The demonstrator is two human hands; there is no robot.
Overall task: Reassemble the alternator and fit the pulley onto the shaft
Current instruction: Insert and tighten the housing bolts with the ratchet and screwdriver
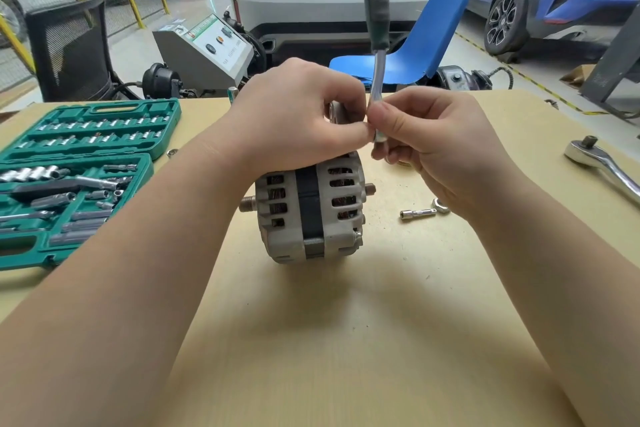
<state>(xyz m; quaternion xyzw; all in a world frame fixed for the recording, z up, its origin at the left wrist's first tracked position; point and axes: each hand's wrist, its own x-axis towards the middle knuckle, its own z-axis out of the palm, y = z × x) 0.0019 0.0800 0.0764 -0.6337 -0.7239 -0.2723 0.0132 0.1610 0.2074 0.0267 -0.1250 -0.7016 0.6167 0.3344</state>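
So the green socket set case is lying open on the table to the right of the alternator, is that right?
Not quite. The head view shows the green socket set case lying open on the table to the left of the alternator, not the right.

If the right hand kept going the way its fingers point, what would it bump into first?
Probably the left hand: the right hand, holding the green-handled ratchet, points left, fingertips already almost touching it above the grey alternator.

Bright, even workshop light; soft shadows on the table (346, 340); wide-angle bending at edges; slightly soft background.
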